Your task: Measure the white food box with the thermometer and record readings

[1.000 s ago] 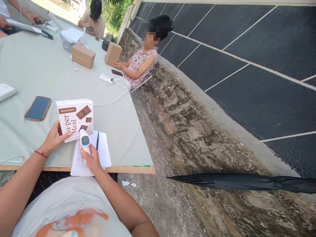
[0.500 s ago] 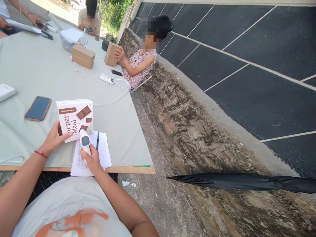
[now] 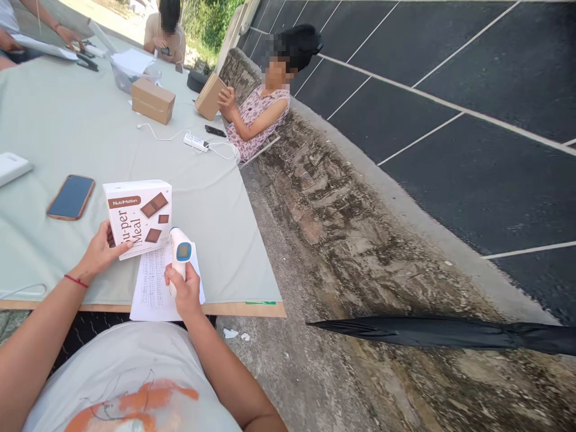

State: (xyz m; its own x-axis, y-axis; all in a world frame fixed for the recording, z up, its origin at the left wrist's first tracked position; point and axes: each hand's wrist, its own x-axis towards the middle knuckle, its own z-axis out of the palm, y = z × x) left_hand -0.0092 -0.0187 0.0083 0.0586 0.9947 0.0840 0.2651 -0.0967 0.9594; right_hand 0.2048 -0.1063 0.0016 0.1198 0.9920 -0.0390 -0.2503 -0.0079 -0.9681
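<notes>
My left hand grips the lower left corner of a white food box printed with brown chocolate pieces and "NutriMotion". The box is tilted, its front facing me. In my right hand is a white and blue infrared thermometer, fingers wrapped round its handle and its small screen turned up towards me. Its head is beside the box's lower right corner. Under both lie written paper sheets at the table's near edge. Left of the box a phone lies face up on the cloth.
A pale cloth covers the table. Farther off are a cardboard box, a white power strip with cable, and a plastic bin of papers. A person at right holds another cardboard box. A folded black umbrella lies right.
My right hand has moved the thermometer to the right, off the front of the food box. My left hand and the box stay in place. The person at right has tilted their cardboard box.
</notes>
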